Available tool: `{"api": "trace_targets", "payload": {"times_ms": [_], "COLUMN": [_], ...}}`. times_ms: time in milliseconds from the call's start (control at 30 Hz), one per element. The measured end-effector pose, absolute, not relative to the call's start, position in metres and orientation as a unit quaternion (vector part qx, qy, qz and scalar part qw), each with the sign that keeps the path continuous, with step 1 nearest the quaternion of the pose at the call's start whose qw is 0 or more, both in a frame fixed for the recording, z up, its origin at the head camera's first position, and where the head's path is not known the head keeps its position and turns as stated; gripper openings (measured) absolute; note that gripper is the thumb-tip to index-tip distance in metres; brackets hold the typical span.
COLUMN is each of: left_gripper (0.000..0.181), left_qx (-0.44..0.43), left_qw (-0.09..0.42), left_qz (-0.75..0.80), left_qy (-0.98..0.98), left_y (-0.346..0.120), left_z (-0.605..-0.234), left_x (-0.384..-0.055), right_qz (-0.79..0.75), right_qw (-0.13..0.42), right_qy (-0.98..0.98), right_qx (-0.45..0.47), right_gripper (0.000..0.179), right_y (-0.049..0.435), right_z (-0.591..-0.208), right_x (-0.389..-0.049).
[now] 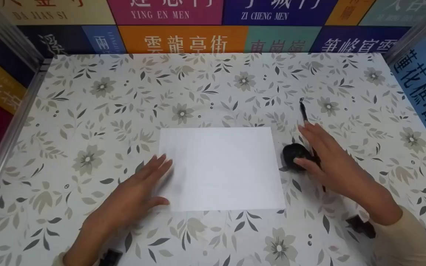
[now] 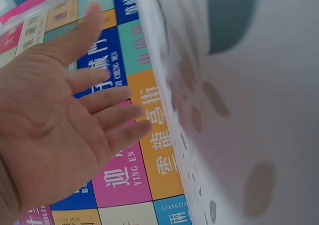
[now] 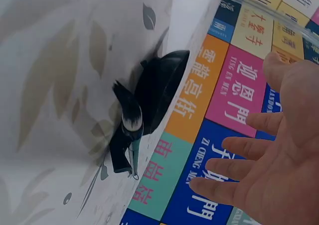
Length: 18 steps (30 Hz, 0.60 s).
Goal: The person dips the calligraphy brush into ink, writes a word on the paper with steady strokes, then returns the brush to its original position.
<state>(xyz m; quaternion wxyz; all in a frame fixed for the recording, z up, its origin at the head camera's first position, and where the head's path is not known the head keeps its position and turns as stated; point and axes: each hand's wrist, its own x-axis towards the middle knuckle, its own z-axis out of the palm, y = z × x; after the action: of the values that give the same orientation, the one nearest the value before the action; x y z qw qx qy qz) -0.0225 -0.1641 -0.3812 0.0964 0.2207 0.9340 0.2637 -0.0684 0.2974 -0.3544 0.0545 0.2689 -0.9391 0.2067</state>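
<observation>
A blank white sheet of paper [image 1: 220, 170] lies flat on the patterned tabletop. My left hand [image 1: 129, 201], fingers straight, is at the sheet's left edge; whether it touches the paper cannot be told. In the left wrist view, the palm of the left hand [image 2: 55, 120] holds nothing. My right hand [image 1: 337, 168] hovers with extended fingers over a writing brush [image 1: 303, 111] and a round black dish [image 1: 291, 152]. The right wrist view shows the brush's dark-and-white bristles [image 3: 129, 110] beside the dish [image 3: 162, 85], apart from the right hand [image 3: 269, 155]. Part of the brush is hidden under the hand.
The floral tablecloth [image 1: 183, 85] covers the table. Colourful panels with lettering [image 1: 183, 40] stand behind it, and a clear rail [image 1: 17, 122] runs along the left side. Small black wrist mounts [image 1: 361, 226] show at both forearms.
</observation>
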Motion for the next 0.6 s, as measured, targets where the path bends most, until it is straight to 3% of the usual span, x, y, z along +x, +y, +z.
{"api": "trace_targets", "payload": {"times_ms": [267,433,600], "left_gripper": [0.056,0.057,0.065], "left_qx": [0.234,0.261,0.283], "left_qw": [0.087,0.069,0.091], "left_qz": [0.292,0.279,0.266], "left_qy": [0.923,0.922,0.917], "left_y": [-0.17,-0.162,-0.15], "left_z": [-0.383,-0.386,-0.392], "left_x": [-0.028,-0.032,-0.029], "right_qz": [0.262,0.283,0.28], "right_qw": [0.039,0.023,-0.032], "right_qy": [-0.948,-0.956,-0.959], "right_qx": [0.176,0.077,0.012], "right_gripper": [0.05,0.041,0.05], "right_y": [0.311,0.317,0.323], "right_z": [-0.355,-0.351,-0.352], "right_x": [-0.08,-0.093,-0.107]}}
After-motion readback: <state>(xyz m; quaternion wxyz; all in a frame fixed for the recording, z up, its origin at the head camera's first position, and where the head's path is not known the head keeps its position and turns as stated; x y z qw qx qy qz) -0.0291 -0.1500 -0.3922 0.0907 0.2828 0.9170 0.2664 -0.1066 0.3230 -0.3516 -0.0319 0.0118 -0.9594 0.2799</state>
